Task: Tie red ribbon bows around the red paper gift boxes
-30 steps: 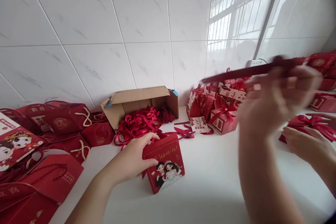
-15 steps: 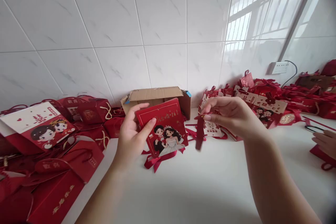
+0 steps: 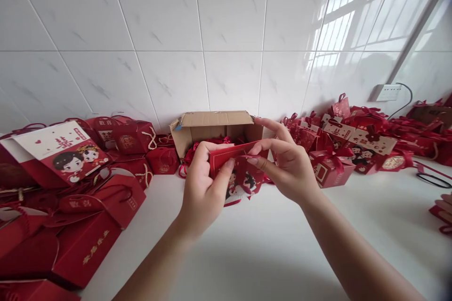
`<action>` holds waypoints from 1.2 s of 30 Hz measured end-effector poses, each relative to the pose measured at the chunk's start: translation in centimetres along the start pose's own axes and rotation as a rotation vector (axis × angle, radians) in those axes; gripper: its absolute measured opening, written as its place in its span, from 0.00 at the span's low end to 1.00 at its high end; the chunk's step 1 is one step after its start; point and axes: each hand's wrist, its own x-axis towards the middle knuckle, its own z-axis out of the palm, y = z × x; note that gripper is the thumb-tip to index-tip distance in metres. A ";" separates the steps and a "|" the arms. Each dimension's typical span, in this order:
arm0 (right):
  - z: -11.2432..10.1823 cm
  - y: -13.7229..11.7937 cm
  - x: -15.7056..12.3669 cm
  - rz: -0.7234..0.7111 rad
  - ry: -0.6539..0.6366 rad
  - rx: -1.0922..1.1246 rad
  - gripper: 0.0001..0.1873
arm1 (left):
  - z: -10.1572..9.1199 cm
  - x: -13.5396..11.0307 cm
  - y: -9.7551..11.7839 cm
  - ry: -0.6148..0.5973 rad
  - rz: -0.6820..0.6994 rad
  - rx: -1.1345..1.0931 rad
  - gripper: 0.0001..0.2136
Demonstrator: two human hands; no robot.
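A flat red gift box (image 3: 231,186) with a cartoon bride and groom is gripped at its left side by my left hand (image 3: 206,186), thumb on the front. My right hand (image 3: 287,164) pinches a dark red ribbon (image 3: 243,174) between thumb and forefinger at the box's upper edge; its other fingers are raised. The ribbon hangs over the printed front and partly covers the figures. Both hands hide parts of the box's sides. Behind them, an open cardboard carton (image 3: 217,120) lies against the wall with red ribbons (image 3: 219,142) inside.
Red gift boxes (image 3: 81,225) are piled at the left, with a white-and-red box (image 3: 63,150) on top. More boxes (image 3: 332,167) line the wall at the right. A black loop (image 3: 433,179) and another person's hand (image 3: 445,207) are at the right edge. A socket strip (image 3: 386,92) sits behind.
My right hand has brought the ribbon leftward onto the box, where it was held apart before. The box has tilted, and the view has shifted slightly.
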 end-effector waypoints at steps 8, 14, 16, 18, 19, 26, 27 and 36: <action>0.5 0.0 -0.2 -0.124 0.100 -0.078 0.05 | 0.4 -0.3 -0.4 -0.025 0.241 0.062 0.06; 1.4 0.0 -0.4 -0.065 0.151 0.221 0.16 | 0.7 -0.8 -0.5 -0.056 0.360 -0.038 0.09; 1.6 -0.2 -0.6 0.037 0.152 0.208 0.11 | 0.8 -0.8 -0.5 -0.084 0.311 0.013 0.16; 1.8 -0.3 -0.7 0.053 0.220 0.144 0.11 | 0.8 -0.7 -0.6 -0.077 0.228 0.118 0.26; 1.8 -0.3 -0.8 0.033 0.252 0.102 0.12 | 0.7 -0.5 -0.7 -0.050 0.199 0.187 0.30; 1.2 0.2 -0.2 -0.148 0.431 -0.086 0.13 | -2.4 0.9 0.2 -0.128 -0.147 0.520 0.14; 1.1 0.2 -0.1 -0.144 0.447 -0.086 0.13 | -2.7 1.0 0.4 -0.194 -0.203 0.506 0.13; 0.8 -0.4 0.0 -0.087 0.459 -0.070 0.14 | -2.8 1.5 0.5 -0.402 -0.325 0.203 0.11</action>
